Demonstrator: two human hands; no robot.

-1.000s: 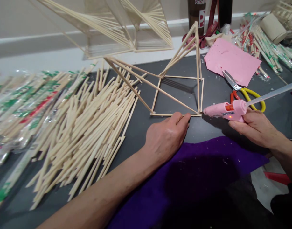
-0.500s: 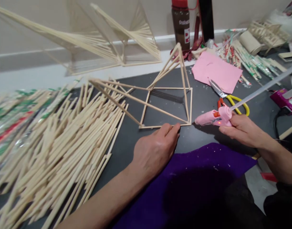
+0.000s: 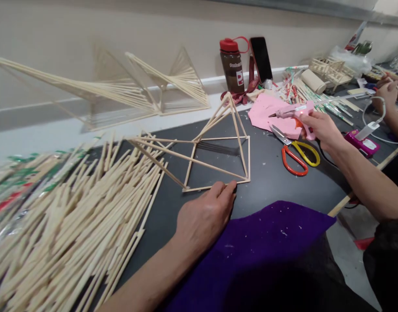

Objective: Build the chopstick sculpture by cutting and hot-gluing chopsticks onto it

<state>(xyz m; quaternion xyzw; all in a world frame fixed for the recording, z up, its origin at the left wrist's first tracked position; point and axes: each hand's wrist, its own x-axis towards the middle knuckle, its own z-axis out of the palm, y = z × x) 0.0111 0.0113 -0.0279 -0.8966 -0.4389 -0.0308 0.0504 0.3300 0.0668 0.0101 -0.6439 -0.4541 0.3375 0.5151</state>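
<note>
A frame of thin wooden sticks (image 3: pixel 191 160) rests on the dark table, with a square base and two raised points. My left hand (image 3: pixel 207 210) has its fingers closed on the front stick of that base. My right hand (image 3: pixel 322 130) is wrapped round a pink glue gun (image 3: pixel 293 111), held above a pink sheet (image 3: pixel 264 108) with its nozzle pointing left. Scissors with one red and one yellow handle (image 3: pixel 294 159) lie just below the gun. To the left spreads a big pile of loose sticks (image 3: pixel 98 208).
Two finished stick structures (image 3: pixel 182 82) stand against the wall. Behind are a bottle (image 3: pixel 231 69) and a phone (image 3: pixel 261 58). A purple power adapter (image 3: pixel 362 143) sits at right, near another person's hands (image 3: pixel 387 93). Purple cloth (image 3: pixel 277 225) covers the table's front.
My right hand has lifted the glue gun away from the frame's front right corner to over the pink sheet. The scissors' handles are now uncovered. The view has shifted, showing another person's hands.
</note>
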